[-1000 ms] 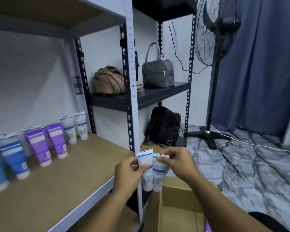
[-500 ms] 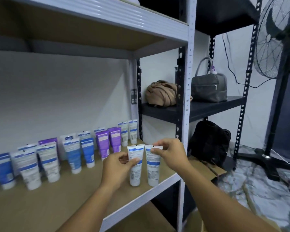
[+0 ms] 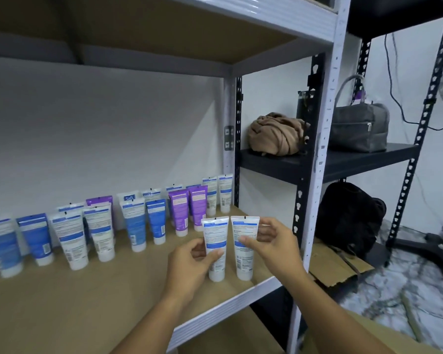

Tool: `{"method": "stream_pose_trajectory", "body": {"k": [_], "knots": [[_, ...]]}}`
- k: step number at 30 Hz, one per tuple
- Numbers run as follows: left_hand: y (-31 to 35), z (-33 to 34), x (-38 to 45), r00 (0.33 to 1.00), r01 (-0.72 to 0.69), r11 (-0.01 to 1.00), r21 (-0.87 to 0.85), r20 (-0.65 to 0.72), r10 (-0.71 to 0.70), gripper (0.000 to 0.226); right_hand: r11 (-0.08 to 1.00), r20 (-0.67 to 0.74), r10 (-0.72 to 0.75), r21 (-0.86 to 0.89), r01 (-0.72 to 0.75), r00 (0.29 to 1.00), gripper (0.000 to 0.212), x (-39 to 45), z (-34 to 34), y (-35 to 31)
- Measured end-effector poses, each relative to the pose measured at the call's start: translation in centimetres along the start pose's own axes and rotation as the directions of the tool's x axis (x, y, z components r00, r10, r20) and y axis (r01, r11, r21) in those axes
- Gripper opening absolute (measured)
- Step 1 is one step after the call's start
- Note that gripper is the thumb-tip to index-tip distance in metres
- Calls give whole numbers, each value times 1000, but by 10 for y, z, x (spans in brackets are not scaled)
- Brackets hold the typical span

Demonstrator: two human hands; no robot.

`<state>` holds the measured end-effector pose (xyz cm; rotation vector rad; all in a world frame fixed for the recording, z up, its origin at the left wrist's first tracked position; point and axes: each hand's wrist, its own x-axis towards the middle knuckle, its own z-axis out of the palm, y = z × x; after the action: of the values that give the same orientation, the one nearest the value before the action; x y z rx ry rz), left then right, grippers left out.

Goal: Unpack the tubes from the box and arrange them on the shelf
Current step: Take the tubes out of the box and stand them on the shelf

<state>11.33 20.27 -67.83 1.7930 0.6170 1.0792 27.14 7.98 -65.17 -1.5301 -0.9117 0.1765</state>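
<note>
Grey handbag point(image 3: 359, 130) and tan cloth point(image 3: 275, 134) (bunched) share a black rack point(image 3: 343, 162).

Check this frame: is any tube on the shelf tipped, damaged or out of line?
Nothing is tipped or damaged. The tubes along the wall all stand cap-down. Only the two white tubes, left and right, stand apart near the shelf's front edge, held by the left hand and right hand.

Tubes point(image 3: 215, 247) smooth plastic; shelf point(image 3: 87, 297) matt wood board, glossy white metal frame; grey bag point(image 3: 359, 130) cloth
</note>
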Motion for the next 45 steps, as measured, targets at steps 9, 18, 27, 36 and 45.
{"method": "stream_pose_trajectory", "body": {"k": [9,18,27,36,45], "knots": [[-13,-2,-4,999,-15,999,31,39,14,35,995,143,-8,-101,23,990,45,-3,16,28],[-27,-57,-4,999,-17,998,56,-38,20,38,995,286,-83,-32,96,955,43,9,80,23],[-30,-154,-30,977,-14,986,167,-206,48,34,979,421,-192,149,141,887,45,-8,182,-6],[-34,-256,-70,916,88,964,250,-401,20,35,958,567,-256,260,125,783,43,-47,290,-48],[-52,-354,-87,819,225,932,283,-573,-24,31,955,585,-255,277,106,770,42,-83,415,-75]]}}
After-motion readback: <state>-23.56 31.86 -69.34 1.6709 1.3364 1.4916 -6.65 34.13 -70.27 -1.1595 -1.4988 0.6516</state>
